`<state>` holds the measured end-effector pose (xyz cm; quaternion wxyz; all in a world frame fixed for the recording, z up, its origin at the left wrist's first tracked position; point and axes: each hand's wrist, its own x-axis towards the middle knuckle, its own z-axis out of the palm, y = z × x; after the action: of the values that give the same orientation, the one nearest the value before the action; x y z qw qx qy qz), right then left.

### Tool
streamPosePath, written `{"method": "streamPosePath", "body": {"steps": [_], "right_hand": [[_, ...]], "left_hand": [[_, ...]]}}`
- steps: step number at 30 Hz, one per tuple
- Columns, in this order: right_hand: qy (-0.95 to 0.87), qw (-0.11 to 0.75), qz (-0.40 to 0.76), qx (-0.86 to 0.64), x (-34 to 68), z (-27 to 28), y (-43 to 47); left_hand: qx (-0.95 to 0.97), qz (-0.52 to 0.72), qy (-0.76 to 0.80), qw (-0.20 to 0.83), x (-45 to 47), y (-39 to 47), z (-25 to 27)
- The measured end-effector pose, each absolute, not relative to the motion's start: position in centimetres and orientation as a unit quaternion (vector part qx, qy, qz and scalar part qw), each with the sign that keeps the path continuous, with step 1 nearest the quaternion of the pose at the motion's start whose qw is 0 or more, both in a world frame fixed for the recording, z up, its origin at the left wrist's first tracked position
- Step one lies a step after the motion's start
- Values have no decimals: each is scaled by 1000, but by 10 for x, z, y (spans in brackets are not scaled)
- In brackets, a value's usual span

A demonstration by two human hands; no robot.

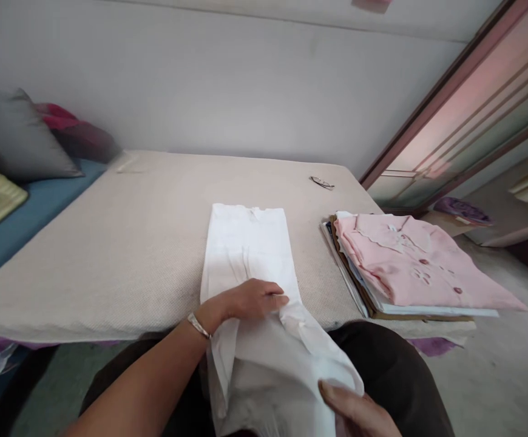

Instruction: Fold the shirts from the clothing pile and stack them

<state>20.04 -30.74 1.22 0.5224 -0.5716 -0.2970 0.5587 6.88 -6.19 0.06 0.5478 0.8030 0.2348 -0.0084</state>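
One white cloth [251,240] lies under one half-open left hand [255,298]; one right hand [359,414] pinches its near edge.

Dark brownish trousers [389,367] below, and — around the bare left wrist [212,312] — a narrow silvery bangle [199,326].

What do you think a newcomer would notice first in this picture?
Probably the white cloth at the centre, lying over the near edge of the pale cover, with the left hand on it and the right hand holding its lower right side. Next, perhaps, the pink garment atop the folded stack at the right.
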Motion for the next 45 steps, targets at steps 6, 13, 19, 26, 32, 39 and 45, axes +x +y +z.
{"method": "streamPosePath", "body": {"steps": [6, 13, 19, 26, 32, 39, 45], "right_hand": [[-166, 630, 647, -395, 223, 60, -115], [-169, 631, 576, -491, 265, 13, 17], [-431, 397, 174, -791, 310, -31, -37], [-420, 262, 200, -846, 316, -31, -20], [-460, 503, 269, -680, 312, -30, -13], [-391, 373, 283, -792, 324, -59, -10], [-376, 398, 301, -781, 312, -56, -7]], "left_hand": [[467, 112, 442, 758, 44, 9, -20], [271, 253, 496, 785, 18, 52, -35], [381, 269, 545, 697, 16, 56, -29], [509, 327, 616, 505, 29, 67, -29], [457, 390, 422, 679, 31, 77, -18], [427, 334, 559, 628, 13, 91, -48], [448, 356, 603, 556, 27, 87, -54]]}}
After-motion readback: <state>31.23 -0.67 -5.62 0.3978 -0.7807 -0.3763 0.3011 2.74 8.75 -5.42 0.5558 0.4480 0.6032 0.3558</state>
